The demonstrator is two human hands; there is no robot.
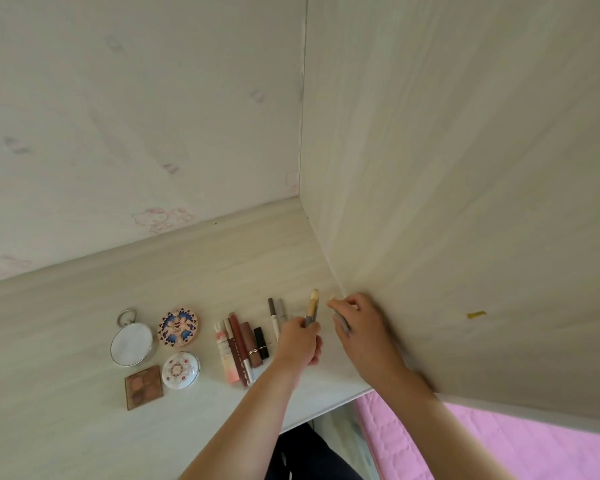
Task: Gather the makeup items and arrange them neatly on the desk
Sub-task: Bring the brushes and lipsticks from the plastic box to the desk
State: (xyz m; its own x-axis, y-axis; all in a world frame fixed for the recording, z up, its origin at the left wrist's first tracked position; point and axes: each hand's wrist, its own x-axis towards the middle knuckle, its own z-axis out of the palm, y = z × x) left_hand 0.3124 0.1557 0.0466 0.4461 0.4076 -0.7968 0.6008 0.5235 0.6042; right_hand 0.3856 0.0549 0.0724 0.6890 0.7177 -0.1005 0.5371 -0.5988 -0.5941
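My left hand (299,341) grips a makeup brush (313,304) with a pale tip that points away from me. My right hand (357,323) pinches a second, greyish brush (342,323) close to the side wall. On the pale wooden desk (84,306) lie a row of lipsticks and tubes (241,348) and two thin pencils (277,315). Further left sit a round mirror (132,342), a patterned round compact (177,328), a white round compact (181,370) and a brown eyeshadow palette (143,387).
A tall wooden panel (465,202) closes the desk on the right and a wall with faint pink cartoon stickers (160,218) backs it. The desk's front edge runs near my forearms, and pink bedding (499,448) lies below at the right.
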